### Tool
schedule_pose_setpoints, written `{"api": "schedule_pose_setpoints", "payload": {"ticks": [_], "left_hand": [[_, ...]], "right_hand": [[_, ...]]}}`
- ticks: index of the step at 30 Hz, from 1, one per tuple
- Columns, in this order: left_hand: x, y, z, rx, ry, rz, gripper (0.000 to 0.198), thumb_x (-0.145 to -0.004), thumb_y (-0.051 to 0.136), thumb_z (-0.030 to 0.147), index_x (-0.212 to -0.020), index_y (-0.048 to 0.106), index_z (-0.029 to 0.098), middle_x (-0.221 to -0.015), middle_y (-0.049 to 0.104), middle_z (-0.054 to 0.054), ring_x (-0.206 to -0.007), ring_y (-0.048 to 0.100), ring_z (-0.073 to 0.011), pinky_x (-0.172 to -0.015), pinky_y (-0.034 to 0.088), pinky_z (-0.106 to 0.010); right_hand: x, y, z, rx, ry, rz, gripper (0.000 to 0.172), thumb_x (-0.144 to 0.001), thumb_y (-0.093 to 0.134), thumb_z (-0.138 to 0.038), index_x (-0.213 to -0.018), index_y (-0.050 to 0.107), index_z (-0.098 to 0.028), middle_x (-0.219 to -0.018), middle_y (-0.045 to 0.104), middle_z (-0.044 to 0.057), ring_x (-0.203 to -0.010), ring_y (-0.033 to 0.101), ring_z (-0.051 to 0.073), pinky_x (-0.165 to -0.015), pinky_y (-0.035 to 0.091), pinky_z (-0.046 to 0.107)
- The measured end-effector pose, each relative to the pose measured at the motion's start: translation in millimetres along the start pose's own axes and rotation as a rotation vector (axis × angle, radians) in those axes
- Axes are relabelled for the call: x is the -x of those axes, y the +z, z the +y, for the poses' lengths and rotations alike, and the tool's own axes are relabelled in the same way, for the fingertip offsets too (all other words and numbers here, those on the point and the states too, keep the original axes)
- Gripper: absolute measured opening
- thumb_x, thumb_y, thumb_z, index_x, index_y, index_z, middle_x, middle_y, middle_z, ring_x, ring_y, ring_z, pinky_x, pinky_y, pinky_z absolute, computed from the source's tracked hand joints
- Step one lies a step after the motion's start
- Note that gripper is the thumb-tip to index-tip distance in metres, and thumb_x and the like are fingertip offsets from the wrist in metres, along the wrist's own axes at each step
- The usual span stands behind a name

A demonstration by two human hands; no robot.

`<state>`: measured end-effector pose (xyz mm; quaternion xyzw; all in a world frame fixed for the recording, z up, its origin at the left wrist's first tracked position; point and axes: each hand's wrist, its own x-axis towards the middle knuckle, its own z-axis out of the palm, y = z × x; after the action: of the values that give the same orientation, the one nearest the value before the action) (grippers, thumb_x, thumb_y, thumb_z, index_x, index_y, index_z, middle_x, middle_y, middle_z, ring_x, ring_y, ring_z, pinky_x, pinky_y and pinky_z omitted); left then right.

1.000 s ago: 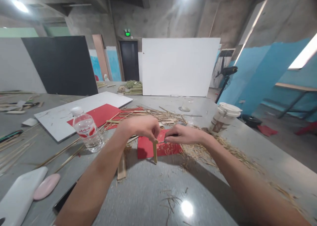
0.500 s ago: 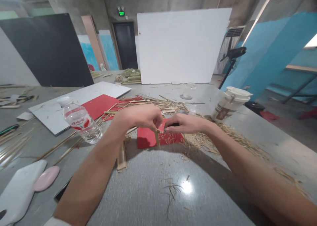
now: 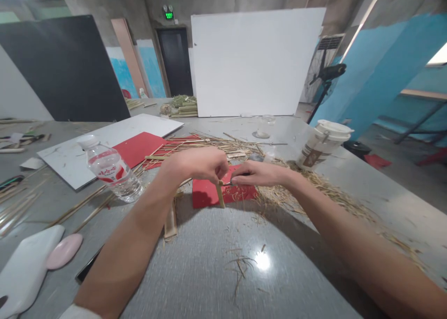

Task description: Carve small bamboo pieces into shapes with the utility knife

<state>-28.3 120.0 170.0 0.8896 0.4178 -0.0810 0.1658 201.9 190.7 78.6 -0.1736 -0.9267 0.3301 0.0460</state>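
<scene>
My left hand (image 3: 211,164) pinches the upper end of a flat yellow-green stalk strip (image 3: 221,197), which hangs down over a red sheet (image 3: 204,195). Just right of it, my right hand (image 3: 258,173) is closed around a thin tool (image 3: 227,184); its metal tip points at the strip's top, and the rest is mostly hidden in my fingers. I cannot tell the tool's exact kind. Pale shavings (image 3: 240,195) lie on the red sheet below my right hand.
A water bottle (image 3: 111,170) stands left of my left arm, near a white power bank or phone-like object (image 3: 30,268). A lidded cup (image 3: 324,144) stands at the right. Dry stalks (image 3: 216,144) lie behind my hands, shavings (image 3: 289,198) to the right. A white panel (image 3: 256,63) rises behind.
The view has shifted slightly. My hands keep nearly the same pose; the strip's lower end tilts a little, and the tool's metal tip shows more clearly beside it.
</scene>
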Motion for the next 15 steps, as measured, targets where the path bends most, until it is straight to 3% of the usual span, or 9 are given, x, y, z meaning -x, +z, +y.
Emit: {"api": "schedule_pose_setpoints", "payload": {"ticks": [5, 15], "left_hand": [[-2, 0.5, 2, -0.017, 0.012, -0.001, 0.003, -0.082, 0.070, 0.017, -0.079, 0.072, 0.018, -0.064, 0.055, 0.003, -0.061, 0.046, -0.0136, -0.060, 0.028, -0.032], [-2, 2.6, 3, -0.009, 0.034, 0.021, 0.011, -0.077, 0.068, 0.011, -0.071, 0.064, 0.019, -0.060, 0.045, 0.005, -0.059, 0.038, -0.0128, -0.059, 0.025, -0.034]], "right_hand": [[2, 1, 5, -0.042, 0.018, -0.019, 0.052, -0.112, 0.052, -0.062, -0.082, 0.061, -0.020, -0.069, 0.033, -0.007, -0.062, 0.030, 0.010, -0.056, 0.026, 0.028], [0, 2, 12, -0.131, -0.063, -0.051, 0.051, -0.112, 0.053, -0.062, -0.082, 0.057, -0.021, -0.071, 0.033, -0.007, -0.062, 0.029, 0.010, -0.057, 0.026, 0.027]]}}
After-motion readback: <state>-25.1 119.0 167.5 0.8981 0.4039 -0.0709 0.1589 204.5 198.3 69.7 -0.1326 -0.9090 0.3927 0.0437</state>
